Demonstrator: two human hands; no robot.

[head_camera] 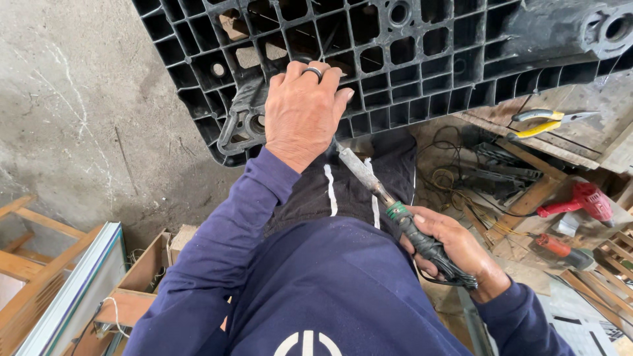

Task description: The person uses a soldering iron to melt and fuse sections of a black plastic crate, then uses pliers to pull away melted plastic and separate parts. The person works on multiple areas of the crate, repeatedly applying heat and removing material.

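A black plastic pallet (422, 53) with a grid of square cells leans over my lap. My left hand (302, 113), a dark ring on one finger, grips the pallet's lower edge near a grey, damaged corner (242, 122). My right hand (455, 247) is closed around the black taped handle of a soldering iron (382, 198). Its long metal shaft points up and left, and the tip is hidden behind my left hand at the pallet's edge. I wear a dark blue long-sleeved top.
Yellow-handled pliers (544, 122) lie on a wooden board at the right. A red power drill (583, 201) and another red tool (560, 249) rest among wires and wood scraps. Wooden frames (39, 264) stand at the lower left on the concrete floor (86, 118).
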